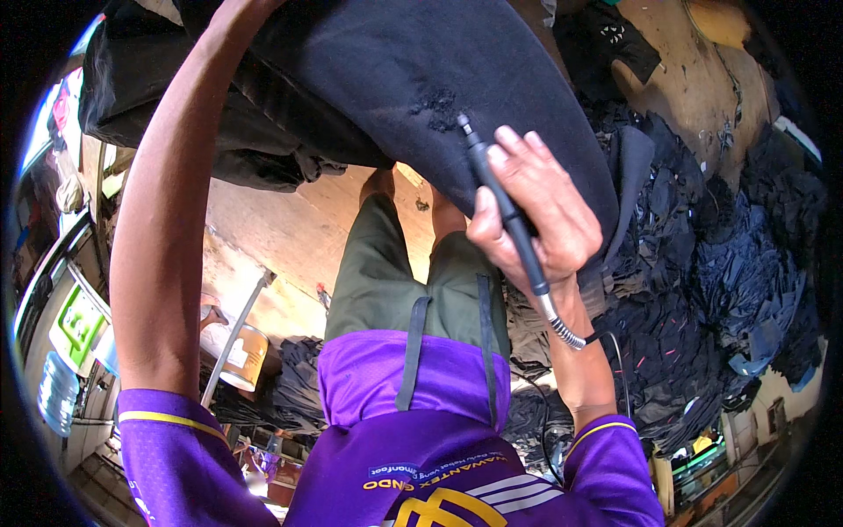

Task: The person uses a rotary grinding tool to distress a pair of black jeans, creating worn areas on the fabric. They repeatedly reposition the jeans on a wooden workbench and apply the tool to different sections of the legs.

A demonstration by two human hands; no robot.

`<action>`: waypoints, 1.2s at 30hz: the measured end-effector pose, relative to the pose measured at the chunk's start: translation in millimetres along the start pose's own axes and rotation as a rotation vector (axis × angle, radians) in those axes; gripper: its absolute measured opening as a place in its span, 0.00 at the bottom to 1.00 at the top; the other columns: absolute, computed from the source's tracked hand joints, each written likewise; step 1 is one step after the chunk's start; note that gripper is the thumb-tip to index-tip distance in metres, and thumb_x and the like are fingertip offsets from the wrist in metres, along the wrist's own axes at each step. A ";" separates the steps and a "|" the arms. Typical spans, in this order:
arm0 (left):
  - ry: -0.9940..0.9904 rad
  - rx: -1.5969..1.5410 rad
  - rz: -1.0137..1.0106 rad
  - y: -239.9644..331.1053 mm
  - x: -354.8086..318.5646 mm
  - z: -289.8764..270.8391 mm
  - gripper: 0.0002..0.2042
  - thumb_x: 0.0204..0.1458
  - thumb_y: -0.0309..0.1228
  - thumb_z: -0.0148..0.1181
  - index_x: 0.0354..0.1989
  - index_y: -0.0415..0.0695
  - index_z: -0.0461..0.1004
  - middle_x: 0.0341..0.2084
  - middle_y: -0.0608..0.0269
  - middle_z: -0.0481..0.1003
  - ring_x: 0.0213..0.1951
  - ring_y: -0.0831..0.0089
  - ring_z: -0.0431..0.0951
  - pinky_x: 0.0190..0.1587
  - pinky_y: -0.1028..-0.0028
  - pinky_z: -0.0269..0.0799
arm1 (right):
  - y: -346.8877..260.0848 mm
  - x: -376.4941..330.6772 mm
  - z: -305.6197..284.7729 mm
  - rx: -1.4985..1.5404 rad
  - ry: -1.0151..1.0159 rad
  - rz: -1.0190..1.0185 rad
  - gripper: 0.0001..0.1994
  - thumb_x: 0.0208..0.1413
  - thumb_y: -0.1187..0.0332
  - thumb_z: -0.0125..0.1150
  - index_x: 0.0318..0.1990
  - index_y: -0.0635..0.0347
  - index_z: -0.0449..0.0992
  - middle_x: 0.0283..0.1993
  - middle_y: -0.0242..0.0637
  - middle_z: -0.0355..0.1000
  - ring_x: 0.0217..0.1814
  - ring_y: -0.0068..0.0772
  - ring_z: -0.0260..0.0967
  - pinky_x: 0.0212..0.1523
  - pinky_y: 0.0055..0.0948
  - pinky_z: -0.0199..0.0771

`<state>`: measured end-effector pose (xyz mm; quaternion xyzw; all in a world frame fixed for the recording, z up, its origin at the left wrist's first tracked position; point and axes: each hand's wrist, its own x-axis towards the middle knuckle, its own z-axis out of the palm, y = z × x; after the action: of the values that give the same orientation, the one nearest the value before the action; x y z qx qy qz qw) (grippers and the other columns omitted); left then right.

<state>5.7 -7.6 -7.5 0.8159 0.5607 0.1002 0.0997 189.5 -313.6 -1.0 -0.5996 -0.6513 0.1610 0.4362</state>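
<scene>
A dark denim trouser leg (351, 61) is stretched out in front of me. My right hand (555, 211) holds a slim black rotary grinding pen (502, 193) between thumb and fingers, with a spring sleeve and thin cable at its rear. The pen's pale metal tip points at a roughened patch (436, 107) of dark fuzz on the cloth; whether it touches, I cannot tell. My left forearm (167, 202) reaches up past the top edge of the head view, so that hand is hidden.
Heaps of dark cloth scraps (676, 290) cover the floor to the right. At the left stand a white and orange tub (243, 358), a green plastic container (79, 321) and a clear blue bottle (58, 395). The cable (625, 369) hangs by my right forearm.
</scene>
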 end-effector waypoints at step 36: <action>-0.033 -0.183 -0.237 -160.6 -18.2 -49.8 0.47 0.49 0.67 0.76 0.66 0.39 0.76 0.69 0.39 0.67 0.73 0.36 0.62 0.74 0.42 0.60 | -87.6 -31.6 -117.0 -0.167 0.368 0.291 0.19 0.69 0.59 0.74 0.59 0.59 0.82 0.56 0.51 0.84 0.55 0.50 0.84 0.55 0.40 0.84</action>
<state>-158.2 34.3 -4.9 0.7329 0.6399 0.1249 0.1940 219.3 -399.5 117.7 -0.7403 -0.4788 0.0556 0.4686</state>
